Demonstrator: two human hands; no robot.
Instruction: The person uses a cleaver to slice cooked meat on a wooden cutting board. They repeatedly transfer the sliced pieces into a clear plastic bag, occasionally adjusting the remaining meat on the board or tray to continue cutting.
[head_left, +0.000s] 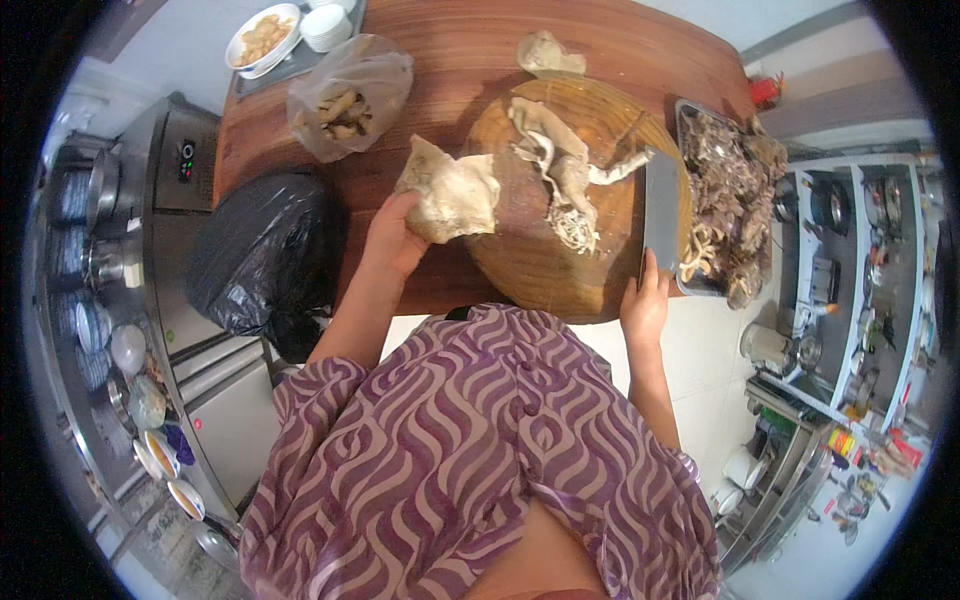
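Note:
A pale, flat piece of tripe-like meat (450, 191) is held at its left edge by my left hand (397, 232), beside the round wooden chopping block (525, 270). My right hand (646, 304) grips the handle of a cleaver (661, 206), whose wide blade lies along the block's right side. On the block, left of the blade, rests a pale strip of offal (566, 161) with a shredded lower end and a thin arm reaching towards the blade. Another pale piece (550, 56) sits just beyond the block's far edge.
Right of the block, a metal tray (684, 124) is heaped with brownish cooked meat (731, 195). At left are a black plastic bag (262, 247), a clear bag of brown pieces (352, 97), and a dark tray (262, 81) bearing a food bowl (262, 41) and stacked white dishes (326, 28).

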